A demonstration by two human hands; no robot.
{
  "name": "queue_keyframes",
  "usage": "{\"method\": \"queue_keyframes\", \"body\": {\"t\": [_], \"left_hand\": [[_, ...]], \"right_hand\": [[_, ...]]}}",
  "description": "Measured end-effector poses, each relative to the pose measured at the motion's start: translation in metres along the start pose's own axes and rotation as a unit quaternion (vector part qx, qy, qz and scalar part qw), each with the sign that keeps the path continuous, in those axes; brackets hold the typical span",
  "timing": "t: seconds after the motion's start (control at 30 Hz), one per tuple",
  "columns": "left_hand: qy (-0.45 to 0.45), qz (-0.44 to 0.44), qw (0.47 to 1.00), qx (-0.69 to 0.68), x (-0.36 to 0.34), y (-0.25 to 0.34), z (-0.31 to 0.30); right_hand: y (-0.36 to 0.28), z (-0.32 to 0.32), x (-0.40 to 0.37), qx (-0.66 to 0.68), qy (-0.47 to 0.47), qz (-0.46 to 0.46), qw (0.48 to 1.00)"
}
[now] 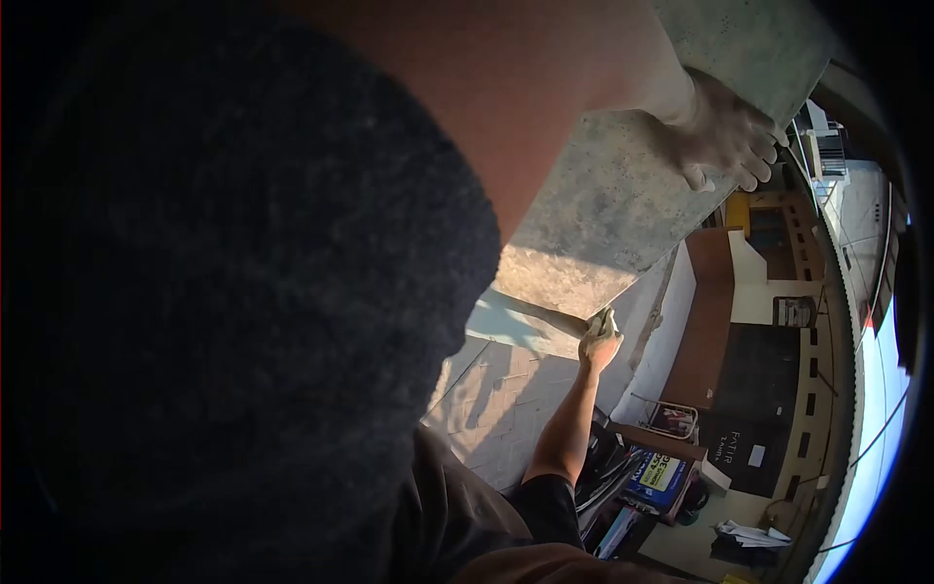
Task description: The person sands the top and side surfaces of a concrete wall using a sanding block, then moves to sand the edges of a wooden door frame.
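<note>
A broad flat grey board (623, 185), speckled and stained, runs from the top right down to the middle of the head view. My left hand (730, 136) lies on its surface, palm down, fingers spread and tips at the board's right edge. My left arm and a large dark sleeve fill much of the view and hide part of the board. Farther off, my right hand (600, 341) is closed around the board's lower corner. Some of its fingers are hidden there. Sunlight falls on the lower end, beside an arm's shadow.
The view is turned sideways, with sky on the right. Paving (496, 399) lies below the board. Dark panels (759, 375), a metal-framed chair (671, 419) and a blue box (657, 477) with a yellow label stand at the lower right. White cloth (751, 535) lies near them.
</note>
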State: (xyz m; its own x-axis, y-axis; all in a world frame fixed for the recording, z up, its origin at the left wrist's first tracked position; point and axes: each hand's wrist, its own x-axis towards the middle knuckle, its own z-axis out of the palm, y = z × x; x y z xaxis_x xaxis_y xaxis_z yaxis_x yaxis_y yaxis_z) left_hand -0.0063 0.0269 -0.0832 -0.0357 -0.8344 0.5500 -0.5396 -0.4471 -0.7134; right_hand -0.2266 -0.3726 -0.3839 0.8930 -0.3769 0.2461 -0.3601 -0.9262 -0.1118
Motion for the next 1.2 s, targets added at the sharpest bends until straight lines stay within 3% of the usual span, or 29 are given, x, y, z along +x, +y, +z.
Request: {"method": "queue_keyframes", "body": {"t": [0.03,0.07,0.13,0.2,0.23,0.27,0.33,0.37,0.43,0.5,0.53,0.6,0.67,0.73,0.8,0.87,0.9,0.93,1.0,1.03,1.07,1.13,1.2], "left_hand": [[-0.018,0.0,1.0,-0.01,0.002,0.001,-0.002],[-0.015,0.006,1.0,-0.012,0.001,0.001,0.002],[0.011,-0.004,1.0,0.005,0.003,0.002,0.006],[0.035,0.001,0.999,-0.015,0.002,0.006,0.011],[0.028,-0.012,0.999,-0.016,0.0,0.005,0.012],[0.025,-0.023,0.999,-0.019,0.0,0.007,0.012],[0.057,-0.021,0.998,-0.03,-0.002,0.01,0.015],[0.08,-0.032,0.996,-0.034,-0.001,0.007,0.017],[0.174,0.018,0.985,-0.003,0.01,0.0,0.042],[0.121,0.004,0.993,0.005,0.008,0.001,0.03],[0.112,0.012,0.994,0.002,0.007,-0.002,0.028],[0.093,0.016,0.996,-0.005,0.007,-0.003,0.025],[0.092,0.053,0.994,-0.009,0.006,-0.003,0.026],[0.122,-0.03,0.992,-0.034,0.004,-0.001,0.036],[0.139,-0.021,0.989,-0.034,0.006,0.0,0.036],[0.154,-0.022,0.987,-0.028,0.01,-0.001,0.034],[0.155,-0.03,0.987,-0.028,0.01,-0.001,0.034],[0.152,-0.041,0.987,-0.031,0.009,0.001,0.033],[0.147,-0.034,0.988,-0.028,0.009,0.003,0.032],[0.136,-0.043,0.989,-0.03,0.009,0.002,0.032],[0.135,-0.039,0.99,-0.026,0.01,0.001,0.035],[0.137,-0.041,0.989,-0.03,0.007,0.001,0.036],[0.144,-0.017,0.989,-0.04,0.005,-0.006,0.037]], "right_hand": [[0.0,0.0,-0.007,-0.025,0.071,-0.002,0.997],[-0.002,-0.006,-0.006,-0.009,0.041,0.052,0.998],[0.028,0.013,0.002,-0.057,0.088,0.102,0.989],[0.001,0.007,-0.002,-0.068,0.1,0.155,0.98],[-0.01,0.008,-0.002,-0.054,0.105,0.164,0.979],[-0.008,0.015,-0.004,-0.044,0.129,0.108,0.985],[-0.028,0.0,-0.021,-0.032,0.116,-0.001,0.993],[-0.007,-0.001,-0.019,-0.02,0.092,-0.012,0.996],[0.037,-0.003,-0.011,-0.052,0.083,0.107,0.989],[0.013,0.001,-0.005,-0.047,0.118,0.194,0.973],[0.003,0.01,-0.005,0.001,0.125,0.133,0.983],[-0.043,0.009,-0.022,-0.03,0.109,0.074,0.991],[-0.021,-0.007,-0.019,0.0,0.094,0.067,0.993],[0.002,-0.022,-0.002,0.025,0.037,0.171,0.984],[-0.037,-0.023,0.008,0.064,0.038,0.215,0.974],[-0.036,0.026,0.028,0.134,0.083,0.105,0.982],[-0.051,0.016,0.025,0.218,0.077,0.167,0.959],[-0.058,0.011,0.024,0.227,0.079,0.172,0.955],[-0.07,-0.007,0.033,0.407,0.039,0.194,0.892],[-0.095,-0.031,0.039,0.494,0.06,0.143,0.856],[-0.107,-0.028,0.067,0.48,0.104,0.085,0.867],[-0.199,-0.151,0.067,0.473,0.119,-0.035,0.872],[-0.248,-0.198,0.081,0.451,0.195,-0.123,0.862]]}}
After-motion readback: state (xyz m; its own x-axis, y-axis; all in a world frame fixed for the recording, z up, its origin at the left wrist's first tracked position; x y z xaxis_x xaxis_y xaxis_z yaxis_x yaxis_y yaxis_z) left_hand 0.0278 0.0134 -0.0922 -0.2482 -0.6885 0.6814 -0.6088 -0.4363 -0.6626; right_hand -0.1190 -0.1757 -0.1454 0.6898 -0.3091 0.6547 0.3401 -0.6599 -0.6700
